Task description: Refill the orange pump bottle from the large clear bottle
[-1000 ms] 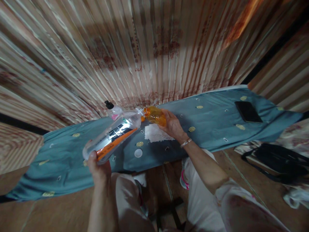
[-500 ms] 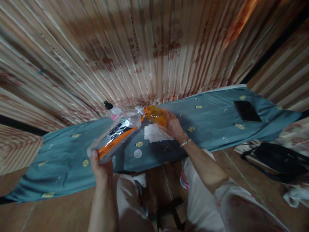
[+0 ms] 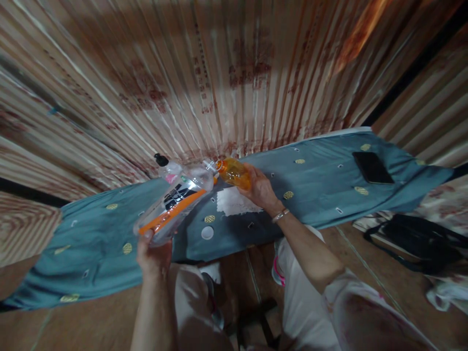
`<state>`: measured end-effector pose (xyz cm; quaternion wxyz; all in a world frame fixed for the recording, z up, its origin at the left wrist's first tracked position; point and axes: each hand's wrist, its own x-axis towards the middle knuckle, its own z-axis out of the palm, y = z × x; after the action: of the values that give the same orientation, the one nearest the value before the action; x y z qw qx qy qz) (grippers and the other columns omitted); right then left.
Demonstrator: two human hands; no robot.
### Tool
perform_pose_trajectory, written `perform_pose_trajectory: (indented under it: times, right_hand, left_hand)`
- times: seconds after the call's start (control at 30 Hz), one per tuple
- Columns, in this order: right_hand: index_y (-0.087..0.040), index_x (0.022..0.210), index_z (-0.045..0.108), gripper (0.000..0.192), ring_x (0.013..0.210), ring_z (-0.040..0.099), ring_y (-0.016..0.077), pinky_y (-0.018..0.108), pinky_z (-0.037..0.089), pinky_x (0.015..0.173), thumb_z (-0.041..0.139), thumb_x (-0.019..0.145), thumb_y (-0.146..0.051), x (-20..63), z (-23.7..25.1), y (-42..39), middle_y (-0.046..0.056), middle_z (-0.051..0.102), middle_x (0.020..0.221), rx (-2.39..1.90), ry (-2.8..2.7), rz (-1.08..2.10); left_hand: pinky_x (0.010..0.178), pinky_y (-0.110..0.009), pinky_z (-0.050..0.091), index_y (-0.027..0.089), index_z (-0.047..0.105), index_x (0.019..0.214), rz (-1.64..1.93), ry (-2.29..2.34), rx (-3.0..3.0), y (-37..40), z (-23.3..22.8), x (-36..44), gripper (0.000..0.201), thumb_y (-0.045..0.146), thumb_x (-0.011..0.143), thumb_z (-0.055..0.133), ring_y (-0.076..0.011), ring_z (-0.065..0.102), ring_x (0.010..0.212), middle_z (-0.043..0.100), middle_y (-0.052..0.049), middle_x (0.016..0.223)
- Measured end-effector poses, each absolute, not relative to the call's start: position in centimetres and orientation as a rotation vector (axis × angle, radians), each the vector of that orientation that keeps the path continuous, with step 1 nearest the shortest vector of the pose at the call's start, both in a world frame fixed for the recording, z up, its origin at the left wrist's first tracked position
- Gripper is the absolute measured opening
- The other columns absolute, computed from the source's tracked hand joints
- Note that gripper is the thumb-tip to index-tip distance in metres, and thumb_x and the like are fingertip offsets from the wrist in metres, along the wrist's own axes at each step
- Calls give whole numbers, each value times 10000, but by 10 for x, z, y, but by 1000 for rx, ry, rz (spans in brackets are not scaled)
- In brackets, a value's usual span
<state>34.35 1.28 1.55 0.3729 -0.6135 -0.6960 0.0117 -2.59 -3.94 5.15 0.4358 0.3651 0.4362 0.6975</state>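
Left hand (image 3: 153,253) gripped the base end of a large clear plastic bottle with an orange and black label (image 3: 175,204); fingers were wrapped round its bottom, thumb on the near side. The bottle lay tilted, almost level, its neck pointing away from the fingers toward the right hand. Against the picture a second back, the base had risen and come inward, so the tilt was flatter; the neck end had hardly shifted.

Right hand (image 3: 260,187) was closed round a small orange-tinted plastic bottle (image 3: 234,173), fingers curled over its far side. Its mouth met the mouth of the large bottle, just beyond the fingertips. This hand and its bottle sat in the same place as before. A thin bracelet (image 3: 281,215) ringed the wrist.

Both bottles were held above a table covered in a teal cloth with small yellow motifs (image 3: 321,185). Under the right-hand fingers lay a white paper napkin (image 3: 234,202); nearer than it, a small white round cap (image 3: 207,232). Beyond the left-hand bottle stood a clear bottle with a black pump top (image 3: 166,168). Well off from the right fingers, a black flat phone (image 3: 373,167) rested on the cloth. None of these had moved.
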Motion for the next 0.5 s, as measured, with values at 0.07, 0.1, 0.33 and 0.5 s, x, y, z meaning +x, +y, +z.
perform_pose_trajectory:
  times: [0.07, 0.1, 0.33, 0.5]
  right_hand:
    - [-230, 1920, 582, 960, 1629, 835, 464, 723, 708, 1420, 988, 1051, -248, 343, 18, 12, 239, 832, 1755, -1578, -1795, 47]
    - [-237, 1925, 579, 962, 1630, 834, 463, 722, 705, 1423, 988, 1054, -251, 343, 18, 11, 234, 833, 1755, -1576, -1798, 54]
    - [-264, 1920, 569, 947, 1604, 853, 475, 725, 737, 1380, 962, 1058, -266, 346, 16, 11, 220, 852, 1724, -1524, -1804, 46]
    - [-245, 1910, 579, 948, 1603, 850, 481, 734, 734, 1380, 964, 1044, -227, 346, 15, 11, 239, 846, 1731, -1524, -1807, 39]
  left_hand:
    - [755, -388, 628, 265, 870, 1093, 1740, 1104, 894, -39, 51, -27, 531, 611, 725, 1035, -307, 808, 930, 873, -86, 1102]
    - [755, -387, 628, 263, 867, 1093, 1747, 1113, 882, -39, 50, -27, 534, 610, 721, 1030, -309, 810, 933, 872, -86, 1095]
    - [680, -347, 613, 282, 867, 1055, 1766, 1146, 819, -39, 53, -26, 511, 618, 701, 1018, -289, 807, 873, 889, -69, 1083]
    - [656, -331, 581, 285, 878, 1124, 1777, 1120, 848, -38, 53, -25, 582, 677, 728, 1046, -284, 797, 877, 882, -62, 1085]
